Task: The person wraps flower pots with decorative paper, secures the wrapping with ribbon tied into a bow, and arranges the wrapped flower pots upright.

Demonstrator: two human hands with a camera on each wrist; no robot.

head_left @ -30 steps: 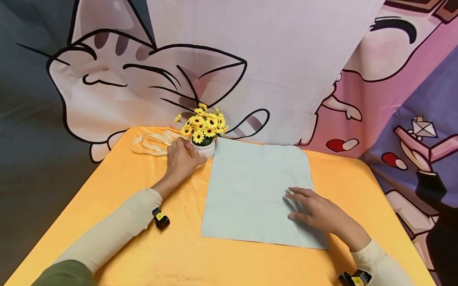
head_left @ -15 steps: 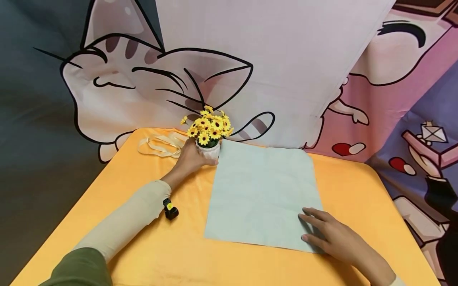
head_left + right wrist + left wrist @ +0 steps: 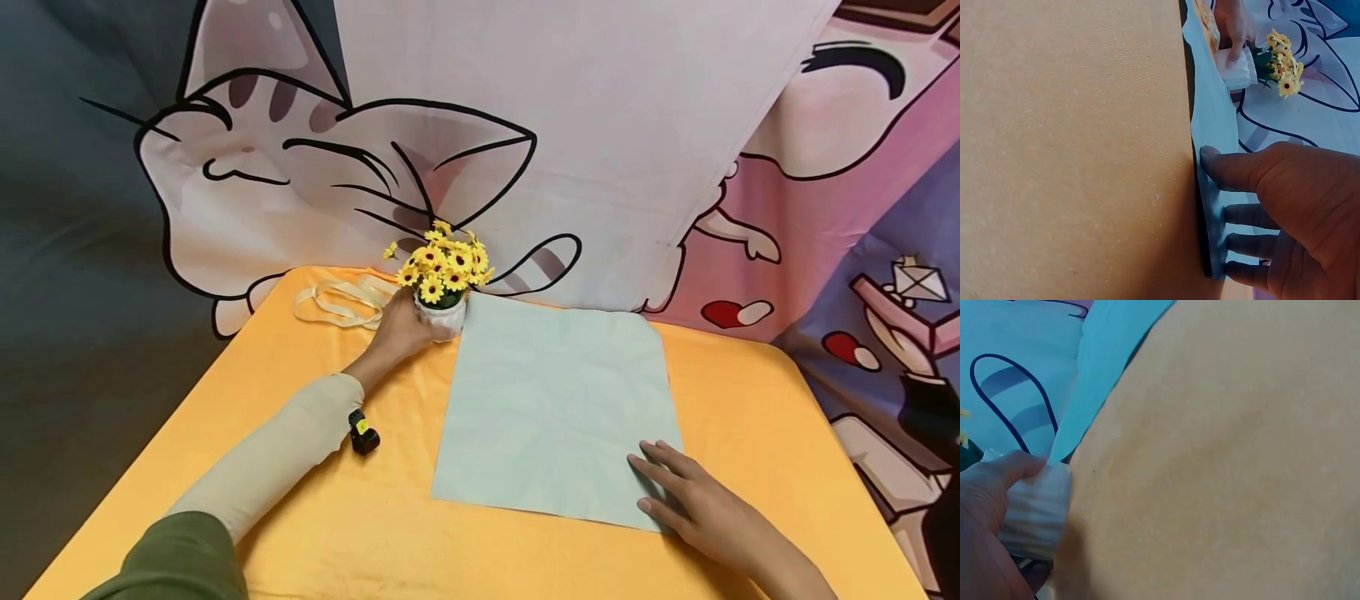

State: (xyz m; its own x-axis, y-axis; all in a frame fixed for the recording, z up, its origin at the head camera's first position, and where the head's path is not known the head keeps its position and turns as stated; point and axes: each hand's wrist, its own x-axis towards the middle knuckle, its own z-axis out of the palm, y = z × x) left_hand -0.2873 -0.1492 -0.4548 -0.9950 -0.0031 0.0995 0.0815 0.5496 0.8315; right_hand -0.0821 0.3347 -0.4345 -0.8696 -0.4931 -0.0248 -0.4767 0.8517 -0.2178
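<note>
Flower pot [image 3: 444, 318]: white, round, faintly ribbed along its side, upright at the far side of the bench [image 3: 337, 525], just beside the far left corner of the pale blue sheet [image 3: 555, 408].
Flowers [image 3: 450, 260]: a bushy cluster of thin yellow petals with dark centres, over green leaves.
Left hand [image 3: 405, 327]: grips the pot, thumb and fingers curled around its wall.
Sheet's form: thin, flat, roughly square, lightly creased.
Right hand [image 3: 697, 508]: fingers extended and spread at the sheet's near right corner; whether the tips press on it, I cannot tell.
Ribbon [image 3: 371, 293]: cream, glossy, loosely looped, left of the left hand.
Bench cover: smooth yellow-orange cloth, softly rumpled.
Left sleeve [image 3: 262, 458]: snug cream fabric, green cloth above.
Backdrop [image 3: 615, 150]: printed fabric, a cartoon cat in thick black outline.
</note>
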